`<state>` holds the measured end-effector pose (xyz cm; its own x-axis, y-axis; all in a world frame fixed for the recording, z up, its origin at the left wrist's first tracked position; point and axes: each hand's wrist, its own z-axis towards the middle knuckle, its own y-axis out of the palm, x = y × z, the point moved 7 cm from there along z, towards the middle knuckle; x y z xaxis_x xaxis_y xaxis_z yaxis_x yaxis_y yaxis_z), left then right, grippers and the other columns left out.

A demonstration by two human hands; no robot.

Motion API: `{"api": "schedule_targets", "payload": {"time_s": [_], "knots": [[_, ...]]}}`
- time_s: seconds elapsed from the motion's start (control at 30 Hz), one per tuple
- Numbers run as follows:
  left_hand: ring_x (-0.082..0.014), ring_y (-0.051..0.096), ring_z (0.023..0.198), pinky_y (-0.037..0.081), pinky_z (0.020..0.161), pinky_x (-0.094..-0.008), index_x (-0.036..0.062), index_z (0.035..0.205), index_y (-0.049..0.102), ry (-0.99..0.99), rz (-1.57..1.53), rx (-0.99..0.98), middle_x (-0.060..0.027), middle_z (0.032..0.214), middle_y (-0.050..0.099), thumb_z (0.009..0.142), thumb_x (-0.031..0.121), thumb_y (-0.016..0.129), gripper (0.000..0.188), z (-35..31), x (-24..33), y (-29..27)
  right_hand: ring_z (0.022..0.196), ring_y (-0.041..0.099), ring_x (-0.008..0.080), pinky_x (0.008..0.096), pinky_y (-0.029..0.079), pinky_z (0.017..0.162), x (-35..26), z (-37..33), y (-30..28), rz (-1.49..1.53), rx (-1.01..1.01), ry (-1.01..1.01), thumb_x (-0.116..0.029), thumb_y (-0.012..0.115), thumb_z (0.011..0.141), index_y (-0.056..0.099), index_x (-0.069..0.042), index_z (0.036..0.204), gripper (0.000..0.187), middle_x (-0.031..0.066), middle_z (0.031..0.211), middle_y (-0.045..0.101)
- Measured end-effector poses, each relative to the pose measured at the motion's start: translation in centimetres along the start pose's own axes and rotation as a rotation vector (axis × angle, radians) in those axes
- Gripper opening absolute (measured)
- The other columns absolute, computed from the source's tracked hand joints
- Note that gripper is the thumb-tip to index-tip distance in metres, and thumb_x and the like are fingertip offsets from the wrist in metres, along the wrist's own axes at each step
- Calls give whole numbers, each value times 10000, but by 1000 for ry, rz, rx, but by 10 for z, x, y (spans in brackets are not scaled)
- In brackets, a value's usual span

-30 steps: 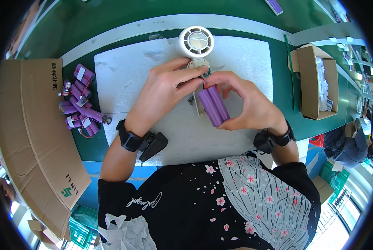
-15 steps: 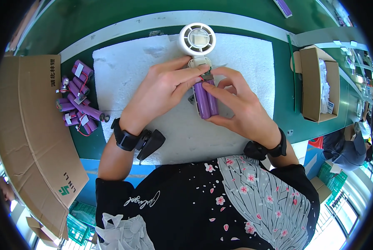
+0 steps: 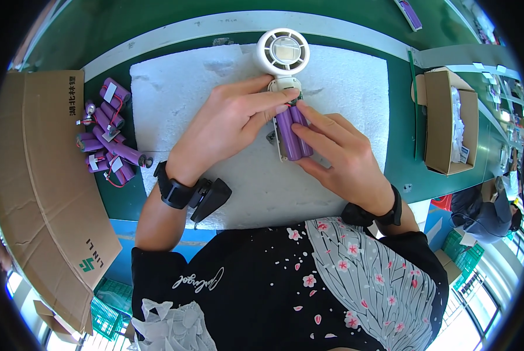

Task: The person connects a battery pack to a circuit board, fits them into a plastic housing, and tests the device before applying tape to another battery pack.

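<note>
A white handheld fan (image 3: pixel 283 52) lies on a white foam sheet (image 3: pixel 215 82), its round head pointing away from me and its handle opened up. Two purple cylindrical battery cells (image 3: pixel 290 133), side by side, sit in the handle shell. My left hand (image 3: pixel 230 120) is closed at the top of the handle, fingers and thumb pinching around the small green circuit board (image 3: pixel 296 100) above the cells. With fingers bent, my right hand (image 3: pixel 338 146) presses on the right-hand cell and along its side. Red wire shows faintly between the left fingertips and the cells.
Several wired purple battery packs (image 3: pixel 110 134) are heaped left of the foam, beside a large cardboard box (image 3: pixel 40 193). An open carton (image 3: pixel 443 128) with white packing stands at the right. Another purple pack (image 3: pixel 409 14) lies at the far right. A person (image 3: pixel 490 205) sits farther right.
My right index finger has moved from the board's edge down to the top of the cells. The cells now lie lower in the handle shell, and the fan has shifted slightly right.
</note>
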<state>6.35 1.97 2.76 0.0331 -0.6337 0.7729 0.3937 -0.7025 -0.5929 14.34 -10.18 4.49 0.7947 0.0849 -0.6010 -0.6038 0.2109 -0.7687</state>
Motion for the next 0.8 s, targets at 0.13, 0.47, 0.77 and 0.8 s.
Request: {"api": "schedule_targets", "payload": {"time_s": [0.13, 0.47, 0.77, 0.8], "knots": [[-343, 662, 870, 523, 739, -338, 99, 1111, 686, -17, -12, 7, -229, 1087, 637, 826, 58, 659, 289, 2, -1, -1, 866, 627, 259, 335, 540, 736, 0, 0, 2, -25, 9, 2, -2, 801, 563, 653, -14, 1002, 463, 167, 1262, 570], [-202, 575, 581, 468, 565, -288, 101, 1089, 692, -30, -110, 71, -126, 878, 662, 770, 60, 702, 322, 2, -7, -1, 861, 623, 261, 336, 536, 730, 5, 2, 4, 77, 44, 67, 22, 808, 568, 468, -36, 720, 377, 167, 1225, 559], [-134, 539, 569, 461, 571, -258, 127, 1112, 690, -200, -180, -45, -114, 838, 669, 664, 113, 807, 463, 0, -16, 2, 943, 596, 295, 347, 526, 772, 14, 11, 11, 195, -19, 179, 1, 826, 568, 523, -56, 937, 480, 128, 1191, 496], [-134, 535, 568, 458, 572, -256, 128, 1111, 690, -220, -186, -37, -114, 829, 668, 655, 113, 813, 473, 1, -15, 1, 943, 596, 295, 347, 526, 772, 14, 12, 10, 192, -17, 176, 1, 826, 568, 523, -56, 937, 480, 128, 1191, 496]]}}
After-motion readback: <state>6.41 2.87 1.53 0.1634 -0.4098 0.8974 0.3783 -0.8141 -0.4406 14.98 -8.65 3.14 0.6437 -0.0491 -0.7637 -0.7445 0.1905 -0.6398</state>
